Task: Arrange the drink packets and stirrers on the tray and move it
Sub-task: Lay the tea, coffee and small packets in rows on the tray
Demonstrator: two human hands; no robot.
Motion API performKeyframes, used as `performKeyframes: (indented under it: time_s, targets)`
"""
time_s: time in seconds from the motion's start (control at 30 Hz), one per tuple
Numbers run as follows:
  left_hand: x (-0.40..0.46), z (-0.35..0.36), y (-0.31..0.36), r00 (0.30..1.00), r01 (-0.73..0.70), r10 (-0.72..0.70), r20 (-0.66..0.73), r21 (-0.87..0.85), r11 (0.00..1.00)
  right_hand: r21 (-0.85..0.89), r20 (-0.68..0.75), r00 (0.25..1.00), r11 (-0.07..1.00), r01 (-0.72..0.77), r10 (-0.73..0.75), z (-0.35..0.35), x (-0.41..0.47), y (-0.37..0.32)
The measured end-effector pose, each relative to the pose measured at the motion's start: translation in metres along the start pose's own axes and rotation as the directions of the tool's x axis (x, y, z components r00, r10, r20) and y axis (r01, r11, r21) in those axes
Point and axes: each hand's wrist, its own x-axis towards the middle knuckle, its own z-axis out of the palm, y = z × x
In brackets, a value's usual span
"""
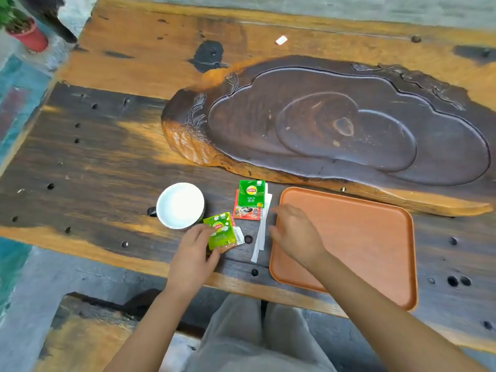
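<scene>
orange plastic tray point(375, 237) lies bare on the table point(107, 157); left hand point(192, 257) fingers pinch green tea packets point(221, 232), right hand point(294, 233) fingers spread loose.

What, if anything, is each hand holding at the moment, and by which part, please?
The left hand pinches a green tea packet stack by its near-left corner. The right hand holds nothing, fingers spread above the tray's left edge.
</scene>
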Motion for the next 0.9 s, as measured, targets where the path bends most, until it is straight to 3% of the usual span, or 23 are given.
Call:
performKeyframes:
  time_s: [0.1,0.2,0.3,0.47,0.63,0.73,0.9]
  targets:
    - [0.015,0.014,-0.006,0.995,-0.098,0.094,0.042,0.107,0.989,-0.130,-0.078,0.985,0.981,0.144,-0.155,0.014,0.027,-0.008]
    - [0.021,0.027,-0.013,0.987,-0.148,0.135,0.093,0.157,0.976,-0.196,-0.040,0.979,0.962,0.190,-0.202,0.024,0.049,-0.011]
    - [0.020,0.032,-0.019,0.985,-0.167,0.156,0.079,0.176,0.970,-0.292,-0.007,0.981,0.939,0.184,-0.194,0.038,0.065,-0.007]
    - [0.016,0.029,-0.017,0.989,-0.147,0.148,-0.005,0.106,0.983,-0.380,-0.131,0.938,0.890,0.252,-0.322,0.055,0.072,0.002]
    - [0.010,0.020,-0.010,0.990,-0.124,0.127,-0.060,0.058,0.991,-0.333,-0.241,0.886,0.891,0.308,-0.396,0.045,0.068,0.001]
    - [0.008,0.010,0.002,0.987,-0.086,0.085,-0.134,0.002,0.996,-0.242,-0.383,0.826,0.908,0.342,-0.413,0.030,0.056,0.001]
    - [0.011,0.001,0.044,0.962,-0.176,0.147,-0.230,-0.113,0.978,-0.090,-0.627,0.721,0.946,0.311,-0.297,-0.004,0.001,0.023]
